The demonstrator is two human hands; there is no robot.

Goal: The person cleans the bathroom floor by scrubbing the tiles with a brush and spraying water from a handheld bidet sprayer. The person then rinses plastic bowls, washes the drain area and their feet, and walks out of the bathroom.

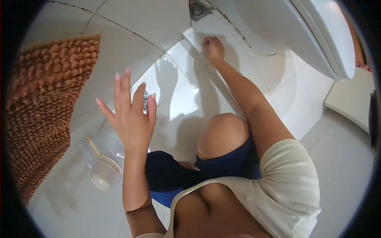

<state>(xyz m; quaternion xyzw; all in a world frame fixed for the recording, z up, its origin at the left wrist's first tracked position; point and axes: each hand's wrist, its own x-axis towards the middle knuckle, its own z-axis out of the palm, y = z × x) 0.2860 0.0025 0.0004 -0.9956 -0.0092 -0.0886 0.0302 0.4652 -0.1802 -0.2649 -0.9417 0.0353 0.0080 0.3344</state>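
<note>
My left hand (133,121) is raised above the floor with its fingers spread, holding nothing. Its shadow falls on the white tiles beyond it. My right hand (213,47) reaches far forward and rests low by a raised tile ledge (211,67), close to the base of the toilet (293,31). The fingers of that hand are curled in; whatever they hold, if anything, is hidden. A thin bracelet (215,60) shows at the right wrist.
A brown nubby mat (51,95) hangs at the left. Below it, a dipper with a handle (104,172) sits in a clear container. One floor drain (199,12) lies at the top, another (147,104) is partly behind my left hand. A pale panel (351,97) stands at right.
</note>
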